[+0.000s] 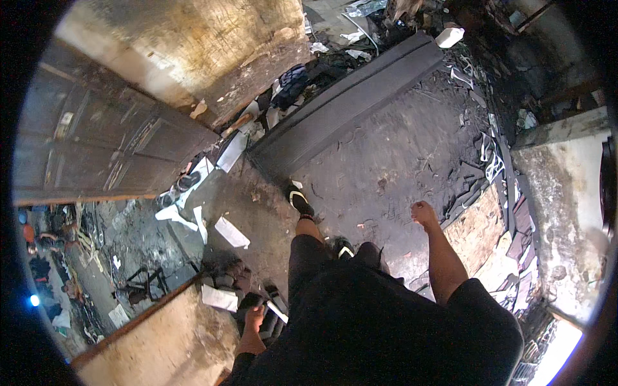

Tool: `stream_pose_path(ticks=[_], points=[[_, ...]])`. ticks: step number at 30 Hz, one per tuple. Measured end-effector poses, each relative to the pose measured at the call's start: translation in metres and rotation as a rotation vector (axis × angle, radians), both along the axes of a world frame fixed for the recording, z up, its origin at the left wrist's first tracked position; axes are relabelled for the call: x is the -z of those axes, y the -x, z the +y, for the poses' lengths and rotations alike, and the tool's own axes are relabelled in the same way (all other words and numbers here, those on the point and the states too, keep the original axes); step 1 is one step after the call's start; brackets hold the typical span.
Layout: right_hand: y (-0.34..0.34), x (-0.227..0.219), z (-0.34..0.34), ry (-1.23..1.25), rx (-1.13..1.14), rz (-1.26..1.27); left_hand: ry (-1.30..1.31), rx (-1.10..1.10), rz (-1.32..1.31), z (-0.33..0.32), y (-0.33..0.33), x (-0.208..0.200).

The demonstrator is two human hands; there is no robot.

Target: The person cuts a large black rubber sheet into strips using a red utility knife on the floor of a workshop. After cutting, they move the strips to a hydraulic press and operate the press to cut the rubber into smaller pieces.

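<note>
Looking straight down at a person mid-step on a dirty, dark concrete floor (386,154). I'll use the long dark slab (347,103) lying diagonally across that floor as the reference point.

The left hand (255,316) is well below and to the left of the slab, down at the person's side. It looks curled around something black (250,300) with a pale strip (278,311) sticking out next to it, but it's dim and small there, so I honestly can't tell what the thing is or how tight the grip is.

The right hand (422,211) is below the slab's right half, out over the bare floor, balled into a loose fist with nothing in it.

A foot in a black sandal (299,199) is planted just below the lower end of the slab, the other sandal (342,249) is nearer the body.

Left of the slab's lower end there are white scraps of paper (230,231) scattered about, plus a heap of dark junk. An old wooden door (96,141) stands well off to the left of the slab.
</note>
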State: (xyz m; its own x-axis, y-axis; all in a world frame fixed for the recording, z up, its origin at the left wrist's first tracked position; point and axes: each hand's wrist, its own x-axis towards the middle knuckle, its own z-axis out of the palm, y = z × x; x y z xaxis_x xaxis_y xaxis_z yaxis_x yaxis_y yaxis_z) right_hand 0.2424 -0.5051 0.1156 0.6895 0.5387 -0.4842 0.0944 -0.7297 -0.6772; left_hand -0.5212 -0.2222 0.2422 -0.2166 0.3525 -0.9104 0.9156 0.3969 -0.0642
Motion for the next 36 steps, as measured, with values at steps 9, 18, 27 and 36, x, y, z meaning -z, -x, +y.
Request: stream_pose_path(ticks=[9, 18, 27, 36], points=[[0.019, 0.015, 0.211, 0.157, 0.429, 0.666, -0.734, 1.335, -0.474, 0.447, -0.202, 0.207], [-0.140, 0.262, 0.379, 0.237, 0.585, 0.605, -0.627, 1.056, -0.688, 0.575, -0.608, 0.384], [-0.249, 0.458, 0.453, -0.457, 1.344, 0.680, 0.026, 0.432, -0.570, 0.608, -0.818, 0.519], [-0.224, 0.411, 0.472, -0.638, 1.329, 0.813, 0.146, 0.406, -0.621, 0.566, -0.786, 0.423]])
